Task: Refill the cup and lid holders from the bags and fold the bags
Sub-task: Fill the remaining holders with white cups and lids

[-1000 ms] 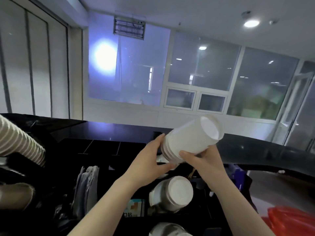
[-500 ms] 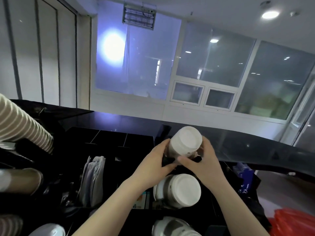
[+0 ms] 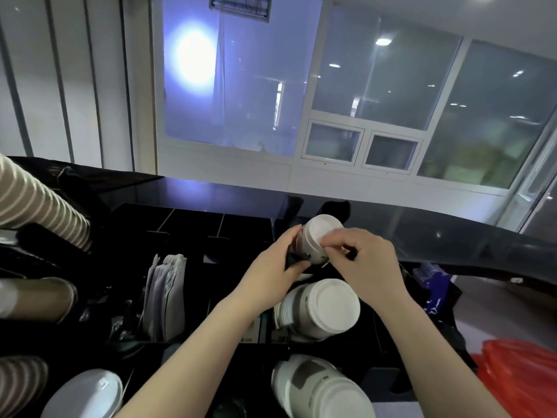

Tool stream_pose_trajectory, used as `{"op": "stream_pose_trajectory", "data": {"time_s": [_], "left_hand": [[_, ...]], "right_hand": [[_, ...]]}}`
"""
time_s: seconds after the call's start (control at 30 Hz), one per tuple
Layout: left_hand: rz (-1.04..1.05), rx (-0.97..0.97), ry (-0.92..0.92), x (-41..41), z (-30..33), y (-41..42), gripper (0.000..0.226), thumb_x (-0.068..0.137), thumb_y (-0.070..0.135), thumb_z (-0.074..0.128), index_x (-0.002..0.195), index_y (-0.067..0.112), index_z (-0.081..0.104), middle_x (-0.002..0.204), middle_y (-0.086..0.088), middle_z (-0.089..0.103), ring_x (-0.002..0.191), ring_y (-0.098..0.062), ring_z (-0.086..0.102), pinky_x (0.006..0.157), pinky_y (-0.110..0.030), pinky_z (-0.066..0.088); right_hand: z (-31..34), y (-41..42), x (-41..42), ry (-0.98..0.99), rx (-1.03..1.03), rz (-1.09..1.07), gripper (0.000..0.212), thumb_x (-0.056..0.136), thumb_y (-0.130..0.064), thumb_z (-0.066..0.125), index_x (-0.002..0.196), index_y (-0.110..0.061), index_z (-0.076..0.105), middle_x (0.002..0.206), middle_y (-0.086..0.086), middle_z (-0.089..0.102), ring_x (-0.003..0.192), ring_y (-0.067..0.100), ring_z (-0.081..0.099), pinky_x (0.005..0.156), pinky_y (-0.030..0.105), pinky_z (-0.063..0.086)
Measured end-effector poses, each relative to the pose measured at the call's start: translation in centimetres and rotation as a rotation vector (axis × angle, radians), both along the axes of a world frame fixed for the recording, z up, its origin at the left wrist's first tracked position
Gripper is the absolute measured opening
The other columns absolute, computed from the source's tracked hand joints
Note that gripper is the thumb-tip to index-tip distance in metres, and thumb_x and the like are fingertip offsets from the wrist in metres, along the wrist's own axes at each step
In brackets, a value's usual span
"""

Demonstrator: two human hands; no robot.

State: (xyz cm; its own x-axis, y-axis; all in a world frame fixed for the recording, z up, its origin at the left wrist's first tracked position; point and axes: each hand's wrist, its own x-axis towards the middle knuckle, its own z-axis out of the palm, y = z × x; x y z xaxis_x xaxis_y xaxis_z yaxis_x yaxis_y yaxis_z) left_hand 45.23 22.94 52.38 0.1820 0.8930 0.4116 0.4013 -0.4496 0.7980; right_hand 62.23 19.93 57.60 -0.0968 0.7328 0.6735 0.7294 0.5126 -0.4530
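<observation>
Cups (image 3: 320,240) between both hands' grip

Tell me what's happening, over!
Left hand and right hand both gripping the cup stack. Stack going into holder. Nothing blocking.

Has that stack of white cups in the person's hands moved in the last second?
Yes. The white cup stack came down from above the black counter edge into the far slot of the black holder, and it now stands upright.

The stack of white cups (image 3: 319,238), a second ago tilted up in the air, has come down into the rear slot of the black holder (image 3: 193,218). The right hand (image 3: 369,265) has moved from the stack's underside to its top, fingers curled over the rim, while the left hand (image 3: 271,268) now steadies its side.
</observation>
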Motion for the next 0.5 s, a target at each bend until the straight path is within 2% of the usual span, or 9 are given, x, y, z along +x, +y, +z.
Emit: {"op": "stream_pose_trajectory", "data": {"time_s": [0.1,0.17,0.23,0.3,0.37,0.43,0.5], "left_hand": [[0.014,0.004,0.009,-0.2,-0.1,-0.4,0.071,0.089,0.020,0.064,0.148,0.033,0.027,0.136,0.020,0.046,0.125,0.003,0.042,0.092,-0.005,0.029],[0.016,-0.010,0.007,-0.5,-0.4,-1.2,0.081,0.086,0.027,0.067,0.151,0.034,0.018,0.133,0.026,0.038,0.121,0.011,0.034,0.088,0.001,0.024],[-0.007,-0.011,-0.019,-0.8,-0.8,-2.3,0.091,0.082,0.034,0.070,0.152,0.033,0.012,0.134,0.031,0.029,0.125,0.015,0.026,0.089,0.004,0.020],[-0.021,-0.023,-0.081,-1.0,-1.3,-3.2,0.095,0.079,0.037,0.072,0.152,0.031,0.012,0.141,0.027,0.026,0.132,0.011,0.024,0.102,-0.006,0.022],[-0.004,-0.031,-0.132,-1.1,-1.6,-4.2,0.096,0.077,0.038,0.073,0.152,0.028,0.014,0.146,0.021,0.028,0.135,0.007,0.025,0.110,-0.018,0.025],[-0.008,-0.050,-0.186,-0.9,-1.8,-5.1,0.093,0.079,0.035,0.074,0.152,0.029,0.016,0.144,0.026,0.028,0.132,0.013,0.028,0.108,-0.015,0.026],[-0.018,-0.059,-0.202,-0.6,-1.8,-5.8,0.091,0.079,0.035,0.073,0.150,0.033,0.017,0.137,0.036,0.028,0.124,0.024,0.028,0.104,-0.006,0.027]], "right_hand": [[-0.3,-0.9,0.1,0.070,-0.046,0.059,0.024,0.083,-0.009,0.070,0.093,-0.030,0.075,0.095,-0.021,0.067,0.095,-0.014,0.057,0.081,-0.001,0.037],[-0.9,-1.9,0.4,0.154,0.001,0.058,0.027,0.084,-0.006,0.067,0.096,-0.030,0.073,0.101,-0.022,0.067,0.099,-0.012,0.058,0.083,0.002,0.038],[-1.6,-2.8,0.8,0.229,0.062,0.007,0.027,0.082,-0.005,0.067,0.093,-0.029,0.072,0.099,-0.021,0.067,0.094,-0.003,0.061,0.080,0.005,0.042],[-2.1,-3.8,1.1,0.295,0.063,-0.012,0.024,0.081,-0.010,0.070,0.092,-0.031,0.071,0.094,-0.018,0.066,0.084,0.004,0.062,0.072,0.009,0.045],[-2.8,-4.8,1.3,0.276,0.072,-0.008,0.021,0.077,-0.020,0.072,0.091,-0.035,0.067,0.094,-0.017,0.062,0.085,0.004,0.060,0.071,0.009,0.044],[-3.7,-5.5,1.3,0.216,0.053,0.000,0.025,0.076,-0.021,0.073,0.091,-0.038,0.064,0.095,-0.017,0.059,0.088,0.000,0.057,0.073,0.006,0.041],[-4.6,-5.8,1.2,0.242,-0.035,0.043,0.026,0.080,-0.015,0.073,0.091,-0.038,0.064,0.097,-0.015,0.062,0.090,-0.001,0.058,0.073,0.005,0.041]]}}
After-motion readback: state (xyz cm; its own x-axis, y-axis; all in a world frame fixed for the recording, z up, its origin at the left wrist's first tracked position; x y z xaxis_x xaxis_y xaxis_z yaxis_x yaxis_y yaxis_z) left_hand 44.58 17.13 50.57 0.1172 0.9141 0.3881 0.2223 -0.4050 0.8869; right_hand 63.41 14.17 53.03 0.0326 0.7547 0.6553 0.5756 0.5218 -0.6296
